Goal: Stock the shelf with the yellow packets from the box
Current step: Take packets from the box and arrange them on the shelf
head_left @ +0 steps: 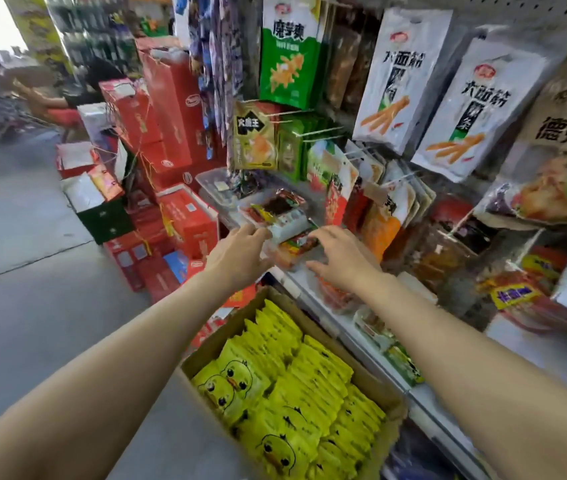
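Observation:
An open cardboard box (384, 398) at the bottom centre is filled with several yellow packets (285, 386) printed with a duck face. Above it runs the white shelf (354, 327) with snack packs lying on it. Both arms reach over the box to the shelf's left end. My left hand (239, 252) has its fingers extended and touches a clear pack of red and white snacks (289, 223). My right hand (342, 259) hovers palm down with spread fingers over red packs (301, 245) on the shelf. Neither hand holds a yellow packet.
White, green and brown snack bags (403, 81) hang on pegs above the shelf. Red gift boxes (171, 109) are stacked on the floor to the left, beside a grey concrete floor (22, 258). More packs (514, 296) lie on the shelf to the right.

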`<move>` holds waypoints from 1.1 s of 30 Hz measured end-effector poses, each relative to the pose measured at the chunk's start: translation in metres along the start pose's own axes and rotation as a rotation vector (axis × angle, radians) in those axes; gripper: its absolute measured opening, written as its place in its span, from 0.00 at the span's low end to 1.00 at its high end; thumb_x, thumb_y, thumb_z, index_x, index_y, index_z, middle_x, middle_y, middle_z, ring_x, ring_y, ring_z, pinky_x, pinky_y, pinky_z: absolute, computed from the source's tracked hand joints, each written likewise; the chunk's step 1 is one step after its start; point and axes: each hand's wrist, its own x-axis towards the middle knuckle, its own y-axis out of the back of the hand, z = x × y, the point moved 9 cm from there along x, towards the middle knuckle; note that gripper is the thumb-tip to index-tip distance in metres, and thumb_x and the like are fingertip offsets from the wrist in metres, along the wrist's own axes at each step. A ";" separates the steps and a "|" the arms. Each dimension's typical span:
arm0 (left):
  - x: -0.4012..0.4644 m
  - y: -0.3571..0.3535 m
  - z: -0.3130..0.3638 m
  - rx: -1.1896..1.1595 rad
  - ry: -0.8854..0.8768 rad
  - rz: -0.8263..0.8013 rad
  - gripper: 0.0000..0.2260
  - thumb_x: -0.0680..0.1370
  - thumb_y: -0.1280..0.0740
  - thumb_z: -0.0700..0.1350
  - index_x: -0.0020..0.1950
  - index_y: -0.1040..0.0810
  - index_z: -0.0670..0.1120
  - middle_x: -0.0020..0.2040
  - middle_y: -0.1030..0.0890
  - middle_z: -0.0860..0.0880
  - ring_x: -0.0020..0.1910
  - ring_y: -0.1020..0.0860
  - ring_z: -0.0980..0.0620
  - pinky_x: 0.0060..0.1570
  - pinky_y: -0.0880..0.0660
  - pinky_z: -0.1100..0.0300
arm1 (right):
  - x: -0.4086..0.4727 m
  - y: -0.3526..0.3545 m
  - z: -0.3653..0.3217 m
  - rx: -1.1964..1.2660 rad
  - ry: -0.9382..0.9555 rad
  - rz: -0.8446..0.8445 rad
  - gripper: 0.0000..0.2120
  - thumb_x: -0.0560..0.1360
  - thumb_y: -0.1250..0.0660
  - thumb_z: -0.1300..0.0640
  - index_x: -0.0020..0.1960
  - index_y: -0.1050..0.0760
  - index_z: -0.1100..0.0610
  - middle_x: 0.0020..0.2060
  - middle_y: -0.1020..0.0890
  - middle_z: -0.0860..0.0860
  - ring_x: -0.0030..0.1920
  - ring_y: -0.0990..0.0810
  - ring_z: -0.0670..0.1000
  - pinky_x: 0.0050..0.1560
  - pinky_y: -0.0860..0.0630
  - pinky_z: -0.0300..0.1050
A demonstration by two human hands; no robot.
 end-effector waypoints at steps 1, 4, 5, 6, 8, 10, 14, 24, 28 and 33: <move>0.007 -0.016 -0.012 -0.010 0.001 -0.035 0.25 0.76 0.31 0.54 0.70 0.31 0.50 0.64 0.27 0.44 0.63 0.28 0.41 0.58 0.26 0.46 | 0.009 -0.017 0.005 0.004 -0.028 -0.016 0.26 0.77 0.32 0.47 0.72 0.33 0.54 0.71 0.32 0.52 0.72 0.36 0.53 0.67 0.37 0.45; 0.019 -0.072 -0.042 -0.077 0.022 -0.155 0.25 0.74 0.29 0.52 0.70 0.30 0.48 0.63 0.27 0.43 0.63 0.28 0.38 0.59 0.28 0.45 | 0.028 -0.079 0.018 0.043 -0.117 -0.138 0.26 0.76 0.30 0.48 0.70 0.32 0.57 0.67 0.30 0.54 0.69 0.33 0.56 0.63 0.37 0.44; 0.021 -0.092 -0.050 -0.104 0.029 -0.197 0.25 0.74 0.29 0.51 0.69 0.29 0.47 0.62 0.27 0.42 0.63 0.28 0.38 0.59 0.28 0.44 | 0.032 -0.101 0.022 0.072 -0.137 -0.189 0.27 0.76 0.29 0.50 0.70 0.31 0.59 0.67 0.30 0.56 0.69 0.32 0.57 0.63 0.37 0.43; 0.020 -0.112 -0.058 -0.121 0.034 -0.242 0.25 0.74 0.29 0.51 0.69 0.29 0.47 0.61 0.27 0.41 0.62 0.28 0.37 0.58 0.28 0.44 | 0.035 -0.122 0.025 0.092 -0.161 -0.236 0.27 0.75 0.28 0.50 0.70 0.31 0.59 0.66 0.29 0.57 0.69 0.32 0.57 0.63 0.37 0.45; 0.017 -0.151 -0.073 -0.128 0.048 -0.322 0.26 0.74 0.29 0.51 0.70 0.30 0.48 0.60 0.26 0.41 0.61 0.27 0.37 0.56 0.27 0.45 | 0.040 -0.166 0.032 0.098 -0.194 -0.303 0.27 0.74 0.28 0.47 0.68 0.29 0.56 0.64 0.26 0.56 0.67 0.29 0.58 0.62 0.33 0.47; 0.008 -0.188 -0.086 -0.114 0.053 -0.414 0.28 0.74 0.29 0.52 0.72 0.32 0.50 0.59 0.26 0.42 0.60 0.26 0.39 0.53 0.26 0.47 | 0.039 -0.210 0.039 0.113 -0.222 -0.377 0.27 0.73 0.28 0.45 0.67 0.29 0.53 0.63 0.25 0.55 0.65 0.27 0.58 0.61 0.29 0.49; -0.023 -0.266 -0.110 -0.166 0.091 -0.621 0.26 0.74 0.28 0.53 0.70 0.30 0.50 0.62 0.26 0.45 0.61 0.26 0.42 0.56 0.26 0.48 | 0.025 -0.295 0.048 0.251 -0.332 -0.552 0.25 0.74 0.28 0.46 0.68 0.29 0.53 0.66 0.26 0.56 0.62 0.24 0.58 0.60 0.26 0.50; -0.053 -0.361 -0.148 -0.184 0.134 -0.721 0.31 0.70 0.25 0.55 0.71 0.29 0.52 0.67 0.26 0.47 0.66 0.29 0.44 0.64 0.30 0.48 | 0.009 -0.416 0.045 0.628 -0.514 -0.728 0.21 0.75 0.27 0.50 0.66 0.26 0.51 0.57 0.20 0.53 0.54 0.21 0.51 0.49 0.28 0.41; -0.056 -0.365 -0.151 -0.088 0.124 -0.719 0.34 0.68 0.23 0.55 0.70 0.31 0.49 0.64 0.26 0.46 0.65 0.30 0.43 0.60 0.29 0.49 | 0.012 -0.433 0.046 0.639 -0.549 -0.711 0.18 0.75 0.27 0.49 0.63 0.24 0.50 0.53 0.18 0.50 0.51 0.19 0.52 0.49 0.24 0.43; -0.067 -0.367 -0.155 -0.028 0.087 -0.755 0.23 0.70 0.26 0.56 0.60 0.27 0.50 0.54 0.21 0.50 0.59 0.28 0.46 0.50 0.25 0.51 | 0.016 -0.440 0.049 0.598 -0.551 -0.692 0.14 0.74 0.27 0.48 0.59 0.21 0.46 0.47 0.20 0.48 0.46 0.21 0.51 0.45 0.26 0.42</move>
